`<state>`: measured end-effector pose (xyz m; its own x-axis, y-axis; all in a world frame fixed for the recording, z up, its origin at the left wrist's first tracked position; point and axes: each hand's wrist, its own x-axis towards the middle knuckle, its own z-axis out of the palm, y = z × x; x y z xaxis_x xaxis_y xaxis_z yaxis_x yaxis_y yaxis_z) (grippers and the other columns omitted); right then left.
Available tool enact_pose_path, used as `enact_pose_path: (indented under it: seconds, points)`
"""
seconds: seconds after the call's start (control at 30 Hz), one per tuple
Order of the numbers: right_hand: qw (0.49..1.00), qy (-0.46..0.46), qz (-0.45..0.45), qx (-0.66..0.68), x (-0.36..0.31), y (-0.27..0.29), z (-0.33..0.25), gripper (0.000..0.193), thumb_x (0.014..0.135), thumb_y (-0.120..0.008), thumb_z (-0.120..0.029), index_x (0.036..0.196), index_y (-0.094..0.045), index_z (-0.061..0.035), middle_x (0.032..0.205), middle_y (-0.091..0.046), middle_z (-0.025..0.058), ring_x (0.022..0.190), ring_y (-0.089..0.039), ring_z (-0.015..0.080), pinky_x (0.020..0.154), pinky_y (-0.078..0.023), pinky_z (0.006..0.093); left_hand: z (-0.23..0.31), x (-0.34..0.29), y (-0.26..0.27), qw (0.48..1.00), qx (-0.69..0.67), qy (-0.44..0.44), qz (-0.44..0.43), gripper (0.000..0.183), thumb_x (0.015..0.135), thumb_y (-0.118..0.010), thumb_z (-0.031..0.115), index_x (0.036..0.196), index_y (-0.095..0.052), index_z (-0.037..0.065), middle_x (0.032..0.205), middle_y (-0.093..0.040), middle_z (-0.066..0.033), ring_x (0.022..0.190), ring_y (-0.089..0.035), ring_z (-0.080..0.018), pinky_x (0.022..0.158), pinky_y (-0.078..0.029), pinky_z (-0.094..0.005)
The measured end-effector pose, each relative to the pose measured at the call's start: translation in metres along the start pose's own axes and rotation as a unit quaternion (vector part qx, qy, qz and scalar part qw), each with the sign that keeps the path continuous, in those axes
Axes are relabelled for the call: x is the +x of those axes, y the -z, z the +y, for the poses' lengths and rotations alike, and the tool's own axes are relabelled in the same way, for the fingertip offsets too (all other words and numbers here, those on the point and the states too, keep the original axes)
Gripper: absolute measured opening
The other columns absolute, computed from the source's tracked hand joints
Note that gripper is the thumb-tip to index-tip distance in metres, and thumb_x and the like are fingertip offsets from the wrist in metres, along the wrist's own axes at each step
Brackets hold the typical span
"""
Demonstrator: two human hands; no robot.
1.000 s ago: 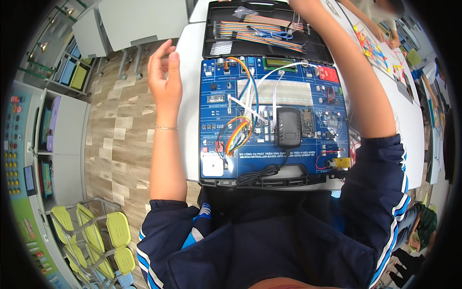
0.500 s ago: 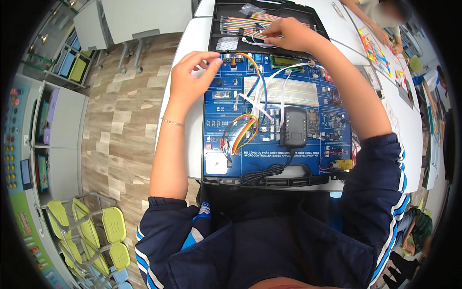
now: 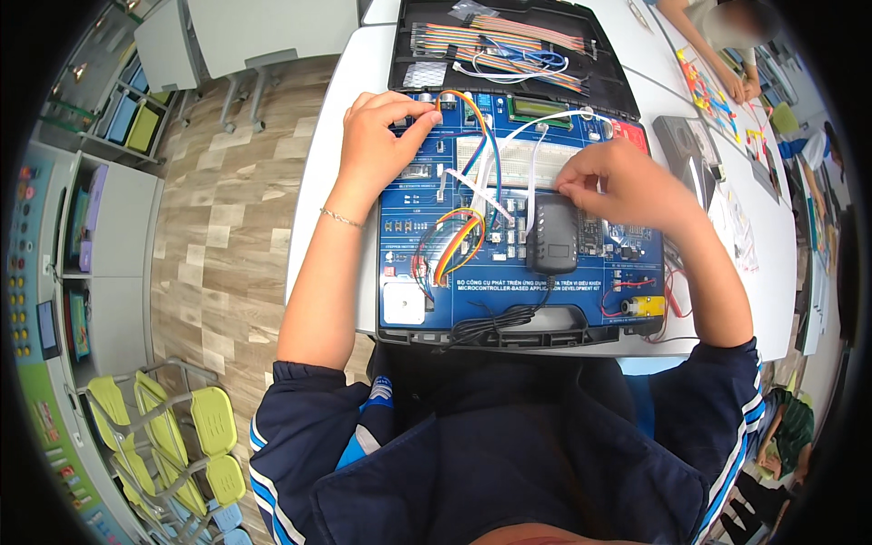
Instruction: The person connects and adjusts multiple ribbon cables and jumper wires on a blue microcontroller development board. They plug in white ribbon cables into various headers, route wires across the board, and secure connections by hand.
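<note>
Bare hands work over a blue electronics board (image 3: 509,271) set in an open black case on a white table (image 3: 320,163), as I follow from afar. The left hand (image 3: 381,136) bends at the board's far left corner, thumb and forefinger drawn close beside a twin-barrelled sensor (image 3: 448,100); I cannot tell whether they pinch anything. The right hand (image 3: 627,186) curls at the breadboard's (image 3: 518,163) right end, thumb near the fingers, just above the black power adapter (image 3: 551,241) lying on the board; whether it grips, I cannot tell either. I judge the adapter compact but weighty, its hard shell a little slick, best taken by its two long sides with its bundled cord (image 3: 495,325) kept free. The sensor looks light and fragile, safest by its edges; the colored wires (image 3: 476,109) seem limp, best held at their plugs.
</note>
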<state>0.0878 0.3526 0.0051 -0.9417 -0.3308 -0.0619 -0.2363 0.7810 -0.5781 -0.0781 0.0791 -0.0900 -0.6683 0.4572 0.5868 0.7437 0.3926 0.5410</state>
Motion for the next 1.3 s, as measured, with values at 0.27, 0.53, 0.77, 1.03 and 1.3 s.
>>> enact_pose_path:
  seconds: [0.27, 0.53, 0.77, 1.03, 1.3]
  points:
    - [0.974, 0.114, 0.194, 0.016, -0.031, -0.04, -0.029, 0.017, 0.082, -0.077, -0.001, 0.098, -0.071, -0.0013, 0.09, -0.068, 0.0122, 0.083, -0.067, 0.0301, 0.07, -0.055, 0.0362, 0.003, 0.004, -0.002, 1.0, 0.022, -0.017, -0.005, 0.013, 0.084, -0.082, 0.02, 0.09, -0.079, 0.009, 0.094, -0.074, -0.0032, 0.091, -0.063, -0.0209, 0.082, -0.048, -0.033]
    - [0.974, 0.109, 0.194, 0.038, -0.035, -0.054, -0.032, 0.013, 0.083, -0.074, 0.003, 0.095, -0.071, 0.0001, 0.092, -0.068, 0.0118, 0.086, -0.069, 0.0295, 0.073, -0.057, 0.0359, 0.007, 0.013, 0.009, 0.984, -0.132, 0.058, 0.105, 0.015, 0.086, -0.083, 0.017, 0.094, -0.079, 0.005, 0.092, -0.072, -0.0017, 0.076, -0.058, -0.009, 0.071, -0.048, -0.0249]
    - [0.972, 0.097, 0.213, 0.035, -0.034, -0.056, -0.045, 0.015, 0.082, -0.074, 0.003, 0.096, -0.07, -0.0015, 0.091, -0.067, 0.0113, 0.081, -0.068, 0.0279, 0.068, -0.056, 0.0342, 0.003, 0.005, 0.008, 0.982, -0.166, 0.018, 0.091, 0.015, 0.086, -0.083, 0.017, 0.09, -0.076, 0.005, 0.092, -0.072, -0.0014, 0.076, -0.059, -0.0088, 0.071, -0.048, -0.0237]
    - [0.93, 0.131, 0.343, 0.016, -0.006, -0.035, -0.052, 0.034, 0.085, -0.08, -0.012, 0.117, -0.068, -0.0048, 0.103, -0.072, 0.0119, 0.092, -0.07, 0.0224, 0.075, -0.055, 0.0332, 0.016, 0.001, 0.025, 0.961, -0.179, 0.013, 0.212, 0.013, 0.094, -0.076, 0.012, 0.102, -0.073, 0.003, 0.101, -0.072, -0.0048, 0.087, -0.063, -0.0108, 0.08, -0.05, -0.0254]
    - [0.955, 0.148, 0.176, 0.185, 0.072, -0.021, -0.077, 0.033, 0.104, -0.06, -0.03, 0.126, -0.06, -0.0051, 0.094, -0.066, 0.003, 0.09, -0.064, 0.0133, 0.083, -0.049, 0.0269, 0.036, 0.001, 0.028, 0.963, -0.102, -0.082, 0.237, 0.02, 0.086, -0.083, 0.014, 0.101, -0.074, 0.006, 0.097, -0.074, -0.0042, 0.079, -0.064, -0.0132, 0.075, -0.051, -0.0284]
